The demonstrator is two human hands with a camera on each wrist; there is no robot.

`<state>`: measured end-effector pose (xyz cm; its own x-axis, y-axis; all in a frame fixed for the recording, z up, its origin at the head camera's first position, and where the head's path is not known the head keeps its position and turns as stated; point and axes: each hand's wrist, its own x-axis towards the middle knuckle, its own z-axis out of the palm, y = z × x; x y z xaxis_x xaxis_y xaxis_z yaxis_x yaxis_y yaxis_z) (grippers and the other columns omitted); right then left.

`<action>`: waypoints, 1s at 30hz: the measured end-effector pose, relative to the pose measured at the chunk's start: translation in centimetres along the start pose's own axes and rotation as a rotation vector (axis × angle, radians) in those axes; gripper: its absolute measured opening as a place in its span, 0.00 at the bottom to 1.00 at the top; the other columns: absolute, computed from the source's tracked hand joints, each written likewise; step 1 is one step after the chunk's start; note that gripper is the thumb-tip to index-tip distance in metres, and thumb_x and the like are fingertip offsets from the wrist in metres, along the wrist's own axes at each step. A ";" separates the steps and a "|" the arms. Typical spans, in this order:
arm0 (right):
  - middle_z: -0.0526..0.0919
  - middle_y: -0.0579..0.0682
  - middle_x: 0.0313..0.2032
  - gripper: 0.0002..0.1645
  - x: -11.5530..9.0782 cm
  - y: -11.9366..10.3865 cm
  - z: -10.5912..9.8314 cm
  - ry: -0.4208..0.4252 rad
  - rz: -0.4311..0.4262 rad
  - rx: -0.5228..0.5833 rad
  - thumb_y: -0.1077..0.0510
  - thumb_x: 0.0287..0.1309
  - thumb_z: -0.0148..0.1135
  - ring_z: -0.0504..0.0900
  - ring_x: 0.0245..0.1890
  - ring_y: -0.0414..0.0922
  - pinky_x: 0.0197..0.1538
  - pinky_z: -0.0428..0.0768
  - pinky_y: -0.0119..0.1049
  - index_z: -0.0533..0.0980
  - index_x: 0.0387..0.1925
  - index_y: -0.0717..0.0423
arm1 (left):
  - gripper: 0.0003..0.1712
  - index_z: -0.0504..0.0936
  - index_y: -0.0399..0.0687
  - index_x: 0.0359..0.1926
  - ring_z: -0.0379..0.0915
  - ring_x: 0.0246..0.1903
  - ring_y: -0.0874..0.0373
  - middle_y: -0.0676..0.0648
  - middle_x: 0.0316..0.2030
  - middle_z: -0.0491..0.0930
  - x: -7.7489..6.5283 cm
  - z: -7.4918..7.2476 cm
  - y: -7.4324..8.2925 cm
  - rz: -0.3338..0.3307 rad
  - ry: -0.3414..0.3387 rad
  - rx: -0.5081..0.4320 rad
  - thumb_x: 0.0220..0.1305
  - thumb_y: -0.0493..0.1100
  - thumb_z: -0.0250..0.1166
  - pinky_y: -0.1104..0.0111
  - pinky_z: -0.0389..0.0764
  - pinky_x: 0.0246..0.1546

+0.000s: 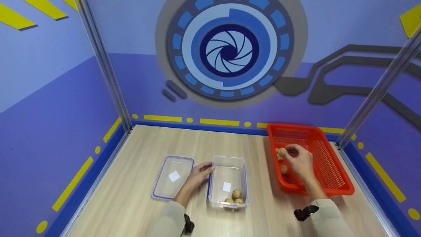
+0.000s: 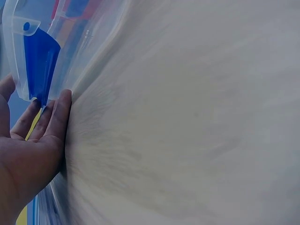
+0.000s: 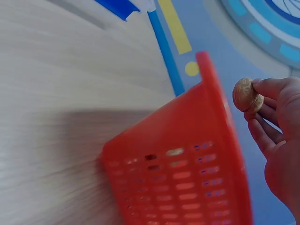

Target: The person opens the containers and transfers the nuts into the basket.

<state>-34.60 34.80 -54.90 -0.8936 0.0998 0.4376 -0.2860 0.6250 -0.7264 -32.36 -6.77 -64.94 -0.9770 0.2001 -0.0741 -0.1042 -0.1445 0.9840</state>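
My right hand (image 1: 301, 162) pinches a walnut (image 3: 244, 94) between thumb and fingertips, over the left side of the red basket (image 1: 334, 164). Below it another walnut (image 1: 284, 169) lies in the basket. On the table stands a clear plastic box (image 1: 227, 168), its blue side latch (image 2: 41, 65) hanging down. Several walnuts (image 1: 236, 194) sit at its near right end, and a white label (image 1: 227, 187) shows on its bottom. My left hand (image 1: 197, 176) touches the box's left wall with fairly straight fingers; its fingertips (image 2: 67, 96) meet the wall near the latch.
The clear lid (image 1: 161, 184) with a blue-purple edge and white label lies flat left of the box, partly behind my left forearm. Wood-grain table (image 1: 131, 210) runs beneath everything. Blue-purple panels (image 1: 138, 82) with metal posts close off the back and sides.
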 end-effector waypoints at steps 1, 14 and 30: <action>0.90 0.57 0.43 0.14 -0.1 0.3 0.0 0.001 0.006 -0.005 0.61 0.64 0.76 0.88 0.44 0.53 0.44 0.80 0.20 0.85 0.49 0.63 | 0.33 0.71 0.28 0.71 0.76 0.63 0.35 0.35 0.63 0.79 0.0 0.0 0.0 0.001 0.001 0.001 0.76 0.45 0.67 0.52 0.84 0.59; 0.90 0.58 0.42 0.15 -0.7 2.1 0.4 -0.007 0.046 -0.051 0.58 0.66 0.75 0.88 0.44 0.54 0.41 0.75 0.15 0.85 0.49 0.63 | 0.31 0.72 0.28 0.70 0.78 0.60 0.37 0.34 0.62 0.79 0.0 0.3 0.0 -0.012 0.018 -0.031 0.76 0.44 0.67 0.53 0.86 0.57; 0.90 0.61 0.46 0.15 -0.4 2.3 0.4 0.001 0.081 -0.014 0.60 0.65 0.76 0.88 0.48 0.57 0.44 0.78 0.17 0.85 0.49 0.63 | 0.34 0.72 0.30 0.71 0.77 0.62 0.36 0.35 0.65 0.78 -0.2 0.1 0.1 -0.011 0.025 -0.015 0.75 0.47 0.69 0.56 0.85 0.57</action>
<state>-35.07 35.91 -56.92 -0.9133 0.1509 0.3782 -0.2080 0.6255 -0.7520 -32.15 -6.69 -64.78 -0.9801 0.1776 -0.0889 -0.1174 -0.1568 0.9806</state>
